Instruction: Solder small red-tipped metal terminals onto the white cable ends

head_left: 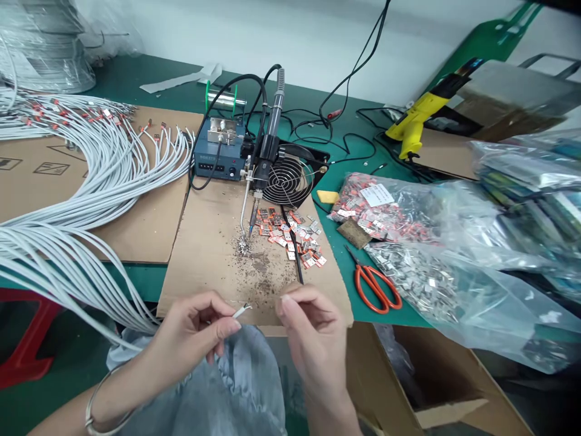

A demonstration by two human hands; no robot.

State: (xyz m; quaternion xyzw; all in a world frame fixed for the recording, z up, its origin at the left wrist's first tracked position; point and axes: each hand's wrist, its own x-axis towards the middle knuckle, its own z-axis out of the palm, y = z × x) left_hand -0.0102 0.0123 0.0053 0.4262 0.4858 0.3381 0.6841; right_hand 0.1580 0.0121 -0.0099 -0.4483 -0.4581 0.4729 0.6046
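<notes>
At lower center, the left hand (200,327) pinches a slim white cable (238,313), its end frayed into fine wires. Just right, the right hand (318,333) has thumb and fingers curled together; whether they hold anything, I cannot tell. Beyond lies flat, grit-speckled cardboard (200,260). At right, a crinkled clear bag (494,321) holds silvery metal pieces (417,275); at lower right, an open box (454,415) contains clear plastic (394,351).
</notes>
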